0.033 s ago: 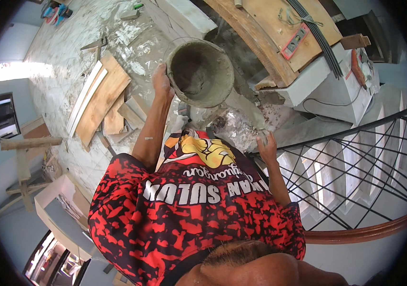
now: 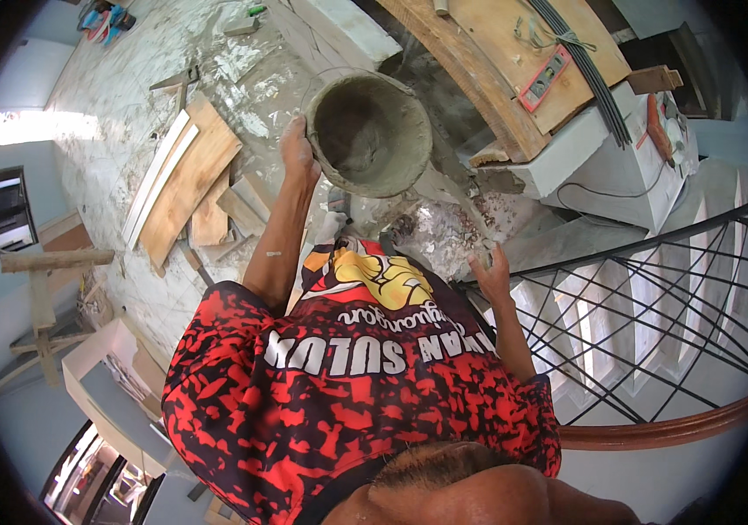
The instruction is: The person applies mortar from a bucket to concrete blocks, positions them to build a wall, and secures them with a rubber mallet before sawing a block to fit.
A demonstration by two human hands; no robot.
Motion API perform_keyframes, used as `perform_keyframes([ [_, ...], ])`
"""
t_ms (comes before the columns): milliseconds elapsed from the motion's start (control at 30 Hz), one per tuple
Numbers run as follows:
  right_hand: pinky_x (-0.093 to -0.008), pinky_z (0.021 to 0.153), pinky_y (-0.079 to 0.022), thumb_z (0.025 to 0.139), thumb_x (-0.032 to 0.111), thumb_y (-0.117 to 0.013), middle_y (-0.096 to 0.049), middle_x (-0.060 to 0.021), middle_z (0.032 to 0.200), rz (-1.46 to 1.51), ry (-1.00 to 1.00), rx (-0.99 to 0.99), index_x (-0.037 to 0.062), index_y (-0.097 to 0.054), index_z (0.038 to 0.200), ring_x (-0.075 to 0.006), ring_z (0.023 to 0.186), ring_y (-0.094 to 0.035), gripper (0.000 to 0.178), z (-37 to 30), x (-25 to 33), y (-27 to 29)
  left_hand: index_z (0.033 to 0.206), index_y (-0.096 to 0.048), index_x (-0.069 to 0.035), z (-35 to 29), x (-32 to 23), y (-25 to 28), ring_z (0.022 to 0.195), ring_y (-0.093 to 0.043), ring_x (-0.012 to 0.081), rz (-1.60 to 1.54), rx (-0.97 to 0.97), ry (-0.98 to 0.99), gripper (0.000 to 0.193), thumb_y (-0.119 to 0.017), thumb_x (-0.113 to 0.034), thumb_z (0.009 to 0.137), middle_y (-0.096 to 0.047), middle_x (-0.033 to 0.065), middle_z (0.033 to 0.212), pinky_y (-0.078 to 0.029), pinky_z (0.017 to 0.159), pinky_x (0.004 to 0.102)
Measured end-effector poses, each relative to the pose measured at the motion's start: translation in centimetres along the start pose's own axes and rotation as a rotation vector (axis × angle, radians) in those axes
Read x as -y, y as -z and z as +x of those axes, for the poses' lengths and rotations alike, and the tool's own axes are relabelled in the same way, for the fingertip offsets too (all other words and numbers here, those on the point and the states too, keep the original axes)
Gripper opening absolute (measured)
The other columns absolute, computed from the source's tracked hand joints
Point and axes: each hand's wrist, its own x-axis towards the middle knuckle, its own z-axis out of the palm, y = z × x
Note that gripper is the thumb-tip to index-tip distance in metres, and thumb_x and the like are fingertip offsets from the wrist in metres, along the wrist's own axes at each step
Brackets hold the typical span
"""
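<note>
Dusty floor (image 2: 129, 96) unchanged; left hand (image 2: 297, 150) fingers still clamp bucket (image 2: 369, 131); right hand (image 2: 490, 267) spread.

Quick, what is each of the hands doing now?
Left hand: closed on the rim of the grey bucket.
Right hand: open, fingers spread, holding nothing.

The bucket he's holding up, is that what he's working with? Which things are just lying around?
In use:
- grey bucket, gripped at its rim by the left hand
- black railing, with the right hand on or near it

Lying about:
- wooden boards
- red level
- wooden trestle
</note>
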Motion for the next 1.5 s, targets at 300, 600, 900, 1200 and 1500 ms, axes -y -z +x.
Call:
perform_keyframes([
  [300, -0.0279, 0.053, -0.049, 0.087, 0.032, -0.062, -0.063, -0.0118, 0.089, 0.579, -0.562, 0.622, -0.0026, -0.058, 0.114, -0.0148, 0.066, -0.059, 0.044, 7.7, 0.9, 0.3, 0.094, -0.059, -0.001, -1.7, -1.8, -3.0, 0.078, -0.059, 0.0148, 0.089, 0.199, -0.048, 0.021, -0.050, -0.019, 0.096, -0.062, 0.0065, 0.088, -0.050, 0.072, 0.0294],
  [600, -0.0431, 0.066, -0.049, 0.082, 0.016, -0.060, -0.054, -0.0160, 0.086, -0.400, 0.354, -0.014, 0.0052, -0.058, 0.109, -0.0389, 0.075, -0.058, 0.029, 10.1, 9.9, 5.5, 0.092, -0.062, 0.000, -1.7, -3.5, -3.3, 0.072, -0.058, 0.0111, 0.283, 0.245, -0.066, 0.028, -0.052, -0.025, 0.096, -0.064, 0.0049, 0.085, -0.048, 0.065, 0.0258],
  [900, -0.0439, 0.070, -0.050, 0.073, 0.014, -0.064, -0.059, -0.0130, 0.094, -0.807, 0.360, 0.307, 0.0062, -0.057, 0.113, -0.0337, 0.086, -0.061, 0.041, 13.8, 6.8, 3.4, 0.087, -0.064, -0.002, -2.6, -3.8, -6.7, 0.064, -0.052, 0.0086, 0.471, 0.267, 0.062, 0.028, -0.054, -0.027, 0.094, -0.060, 0.0004, 0.076, -0.043, 0.058, 0.0250],
  [1200, -0.0403, 0.080, -0.049, 0.076, 0.021, -0.070, -0.064, -0.0185, 0.102, -0.079, 0.096, 0.170, 0.0005, -0.062, 0.106, -0.0346, 0.095, -0.062, 0.037, 6.5, 4.8, -8.2, 0.088, -0.065, 0.002, -3.4, -0.9, -7.1, 0.071, -0.049, 0.0091, 0.513, 0.184, -0.288, 0.035, -0.052, -0.030, 0.095, -0.057, -0.0006, 0.076, -0.041, 0.064, 0.0252],
  [1500, -0.0356, 0.078, -0.049, 0.077, 0.017, -0.069, -0.065, -0.0199, 0.095, 0.242, -0.110, -0.041, -0.0004, -0.060, 0.109, -0.0315, 0.088, -0.064, 0.038, 2.9, 4.7, -6.5, 0.082, -0.057, -0.005, -1.3, 4.2, -4.0, 0.072, -0.045, 0.0083, 0.318, 0.054, -0.307, 0.024, -0.050, -0.023, 0.095, -0.051, -0.0009, 0.079, -0.041, 0.064, 0.0244],
])
